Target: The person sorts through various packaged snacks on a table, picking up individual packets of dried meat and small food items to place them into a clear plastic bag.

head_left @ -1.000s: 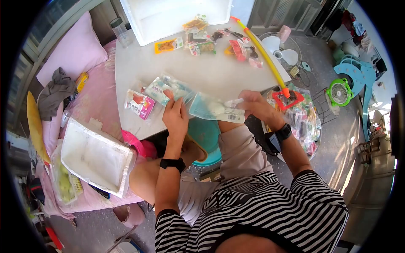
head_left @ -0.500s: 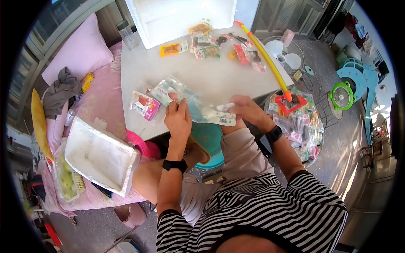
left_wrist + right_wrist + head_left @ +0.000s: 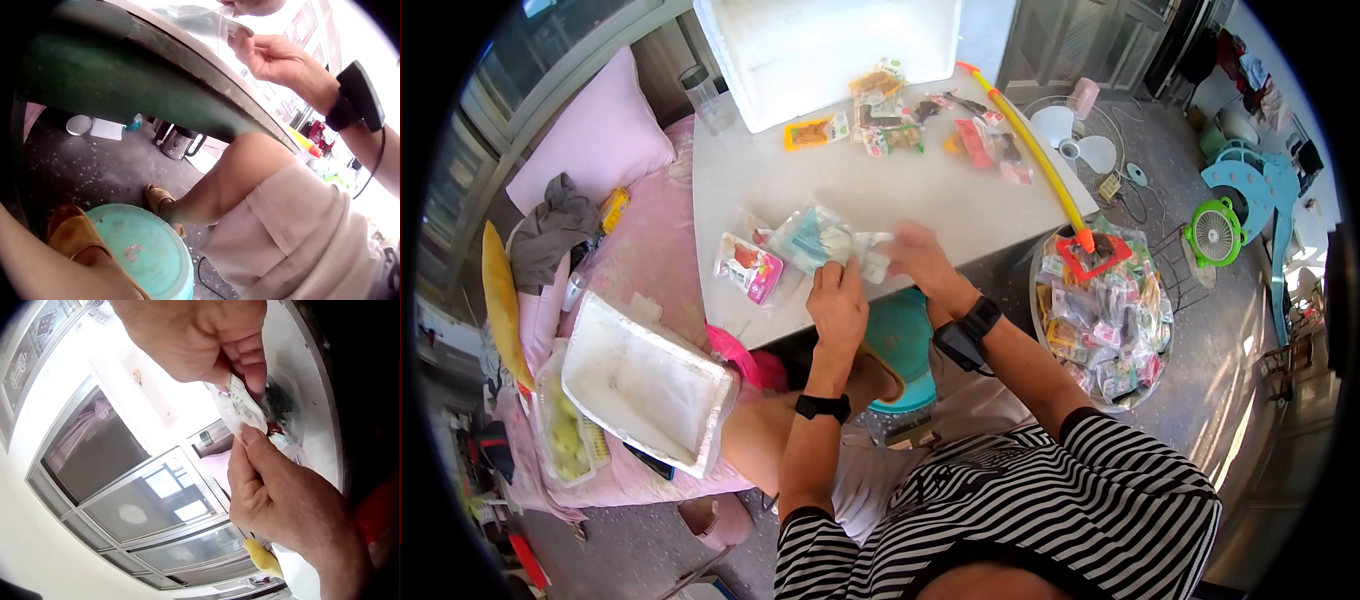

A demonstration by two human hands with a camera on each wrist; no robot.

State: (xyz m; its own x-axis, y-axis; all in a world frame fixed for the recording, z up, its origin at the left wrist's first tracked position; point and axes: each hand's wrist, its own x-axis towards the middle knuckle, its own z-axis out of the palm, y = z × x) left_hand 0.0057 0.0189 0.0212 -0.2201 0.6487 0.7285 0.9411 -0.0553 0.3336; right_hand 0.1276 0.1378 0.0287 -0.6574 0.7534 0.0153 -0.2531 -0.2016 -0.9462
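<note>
A clear and teal plastic packet (image 3: 815,238) lies over the near edge of the white table. The left hand (image 3: 838,305) pinches its near edge between thumb and fingers. At the packet's right end is the right hand (image 3: 922,262), blurred. In the right wrist view the left hand (image 3: 290,506) and the right hand (image 3: 200,340) both pinch a whitish packet piece (image 3: 240,411) between them. The left wrist view shows the right hand (image 3: 272,59) with thumb and fingertips together at the packet. A pink and white packet (image 3: 750,268) lies to the left.
Small snack packets (image 3: 885,115) lie at the table's back, before a white foam box (image 3: 830,50). A yellow tube (image 3: 1040,155) lies along the right edge. Right of the table stands a container full of packets (image 3: 1105,315). An empty foam box (image 3: 645,385) rests on the bed; a teal stool (image 3: 902,345) is below.
The right hand has moved left, closer to the left hand. The packet that stretched between the hands now lies farther left, by the other packets.
</note>
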